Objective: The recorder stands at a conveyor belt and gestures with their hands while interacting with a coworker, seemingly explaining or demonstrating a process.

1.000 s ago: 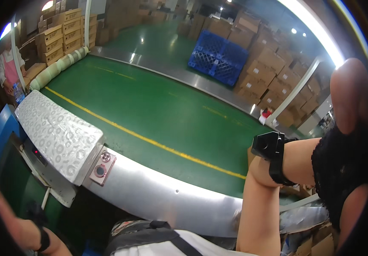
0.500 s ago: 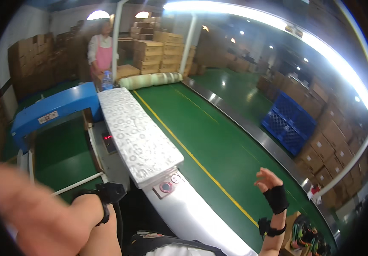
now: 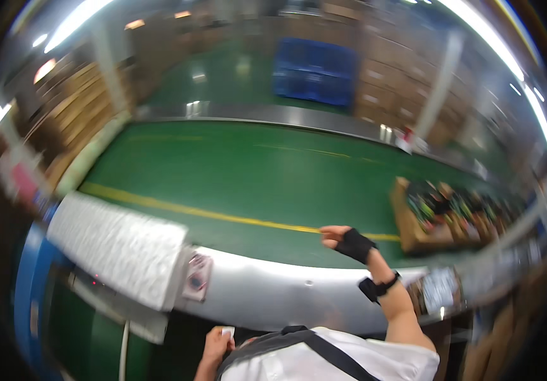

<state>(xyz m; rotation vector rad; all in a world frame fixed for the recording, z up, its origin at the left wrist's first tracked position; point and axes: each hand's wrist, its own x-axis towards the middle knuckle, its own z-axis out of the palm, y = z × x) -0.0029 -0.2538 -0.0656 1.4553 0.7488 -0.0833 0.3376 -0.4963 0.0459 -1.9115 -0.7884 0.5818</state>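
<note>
My right hand [image 3: 337, 237], with a black wrap round its palm and wrist, reaches over the near edge of the green conveyor belt [image 3: 241, 171]. Its fingers are partly stretched out to the left and nothing shows in them. Low in the picture, close to my body, my left hand [image 3: 215, 346] is closed on a small white piece [image 3: 227, 331], too blurred to tell its kind. Between my body and the belt runs a shiny metal ledge [image 3: 273, 279]. A control panel with a round button [image 3: 198, 277] sits on it.
A box of dark, colourful goods [image 3: 438, 238] stands on the belt at right. A white patterned pad [image 3: 118, 244] lies at left beside a blue machine frame [image 3: 27, 298]. A clear-wrapped package [image 3: 440, 291] rests right of my arm. Beyond the belt are blue pallets [image 3: 314, 71] and stacked cartons [image 3: 387, 76].
My view has swung to the right, bringing the box of goods fully in. My left hand has dropped from the left foreground to beside my body. My right hand now points left over the belt's edge.
</note>
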